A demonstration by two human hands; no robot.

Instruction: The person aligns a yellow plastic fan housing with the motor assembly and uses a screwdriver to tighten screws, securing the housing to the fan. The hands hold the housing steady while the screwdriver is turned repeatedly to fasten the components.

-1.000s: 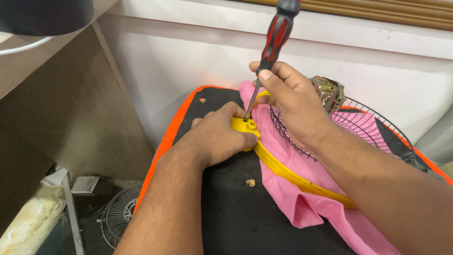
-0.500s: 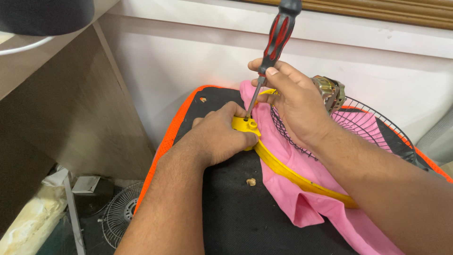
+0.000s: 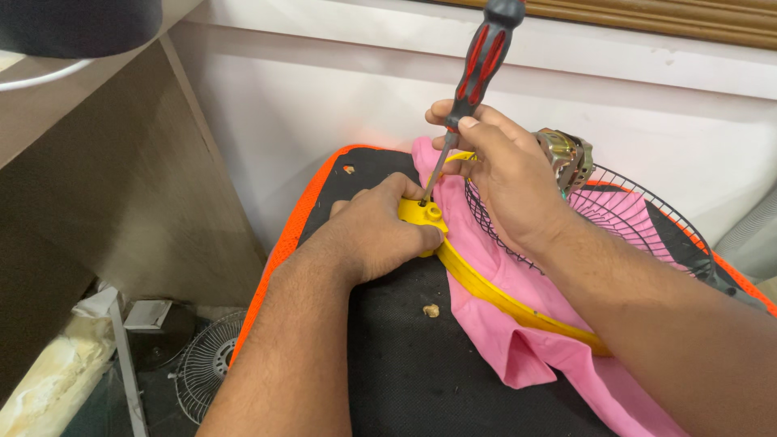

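We note the right hand [image 3: 502, 174] gripping the red-and-black-handled screwdriver [image 3: 465, 89], tip seated in the yellow plastic fan-guard ring [image 3: 486, 287] that the left hand [image 3: 376, 235] clamps down; a tilted shaft could slip onto those near fingers.

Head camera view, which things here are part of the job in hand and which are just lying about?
In use:
left hand pressing down the yellow ring
right hand gripping the screwdriver, tip at the ring's tab
wire fan guard inside the ring
fan motor
pink cloth under the ring

Lying about:
small fan guard on the floor
crumb on the black mat

Ring [image 3: 486, 290] on cloth [image 3: 550, 356], grille [image 3: 631, 214] behind
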